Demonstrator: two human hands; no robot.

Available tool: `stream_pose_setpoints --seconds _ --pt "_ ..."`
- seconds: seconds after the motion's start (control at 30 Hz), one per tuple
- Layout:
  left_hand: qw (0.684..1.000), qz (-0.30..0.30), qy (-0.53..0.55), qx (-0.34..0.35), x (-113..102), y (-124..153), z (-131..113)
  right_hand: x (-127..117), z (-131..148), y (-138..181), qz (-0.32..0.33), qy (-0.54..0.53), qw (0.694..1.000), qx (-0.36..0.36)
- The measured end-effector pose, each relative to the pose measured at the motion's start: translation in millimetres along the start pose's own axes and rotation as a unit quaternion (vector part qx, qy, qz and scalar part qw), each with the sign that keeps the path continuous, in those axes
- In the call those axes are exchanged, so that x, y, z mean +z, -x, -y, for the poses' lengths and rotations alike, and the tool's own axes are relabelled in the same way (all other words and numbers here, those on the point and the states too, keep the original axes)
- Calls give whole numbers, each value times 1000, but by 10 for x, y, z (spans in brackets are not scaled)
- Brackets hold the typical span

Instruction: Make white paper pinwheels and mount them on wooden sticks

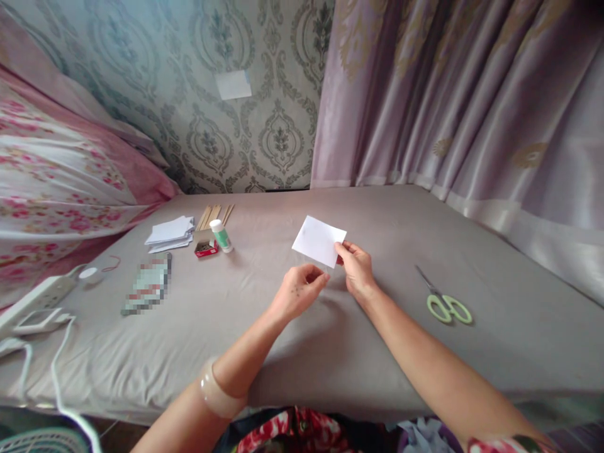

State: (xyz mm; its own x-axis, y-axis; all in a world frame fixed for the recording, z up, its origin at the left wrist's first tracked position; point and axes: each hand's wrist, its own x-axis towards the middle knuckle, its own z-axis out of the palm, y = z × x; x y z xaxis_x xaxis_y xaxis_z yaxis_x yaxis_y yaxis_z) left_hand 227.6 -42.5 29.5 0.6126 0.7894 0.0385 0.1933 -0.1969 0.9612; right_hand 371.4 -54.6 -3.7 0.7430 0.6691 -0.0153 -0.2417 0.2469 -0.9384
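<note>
One upright cylindrical bottle, green and white with a white cap (221, 237), stands on the grey cloth-covered surface (377, 214). Just left of the bottle is one small open red cardboard box (206, 253) of dark bits, too small to count. Farther left lies one stack of white paper sheets (168, 233) (the edges overlap too closely to number). Behind the bottle lie several thin pale wooden sticks (214, 217). Well to its right, and nearer the person, is one pair of scissors with light-green handles (437, 294).

One single white rectangular paper sheet (317, 241) is held above the surface, right of the bottle. The right hand (357, 267) pinches its near right corner, thumb on top. The left hand (298, 290) is beside the near edge, fingers curled in, thumb tip close to the forefinger; whether they meet or grip anything, I cannot tell.
</note>
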Motion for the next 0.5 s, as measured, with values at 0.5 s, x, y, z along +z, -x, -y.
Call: stream_pose_setpoints --seconds 0.5 --pt "961 -55 262 -70 -51 -686 249 21 38 16 5 -49 996 78"
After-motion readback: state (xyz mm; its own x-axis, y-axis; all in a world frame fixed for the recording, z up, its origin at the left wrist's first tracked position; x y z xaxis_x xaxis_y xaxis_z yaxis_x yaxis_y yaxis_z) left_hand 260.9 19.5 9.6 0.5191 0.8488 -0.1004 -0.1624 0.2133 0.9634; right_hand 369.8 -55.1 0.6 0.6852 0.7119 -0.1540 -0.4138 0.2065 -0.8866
